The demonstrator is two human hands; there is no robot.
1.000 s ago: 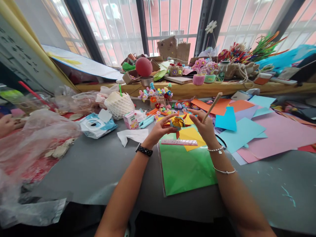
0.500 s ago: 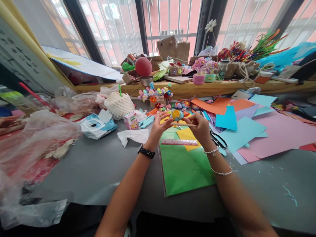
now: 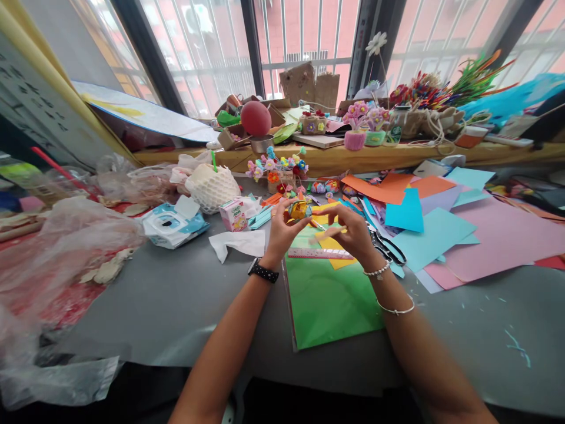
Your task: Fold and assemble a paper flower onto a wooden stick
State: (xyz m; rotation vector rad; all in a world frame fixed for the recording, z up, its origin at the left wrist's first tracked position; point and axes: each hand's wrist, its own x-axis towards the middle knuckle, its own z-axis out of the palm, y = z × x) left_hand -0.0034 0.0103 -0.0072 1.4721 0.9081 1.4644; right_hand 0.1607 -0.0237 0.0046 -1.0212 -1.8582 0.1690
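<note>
The left hand (image 3: 282,233) pinches the flower (image 3: 300,210); the right hand (image 3: 356,231), apart from it, grips a blurred stick (image 3: 327,235), long axis pointing toward the left hand.

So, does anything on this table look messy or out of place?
Mildly, yes: thin blue scraps lie strewn on the grey tabletop at right, apart from the pink sheet, like unswept litter. At left, the wipes pack has its lid up, leaving it uncovered.

no readable wording, print (image 3: 237,212) on pink-and-white carton (image 3: 233,215) too small, characters (image 3: 29,105) on left-hand banner (image 3: 39,94) blurred
</note>
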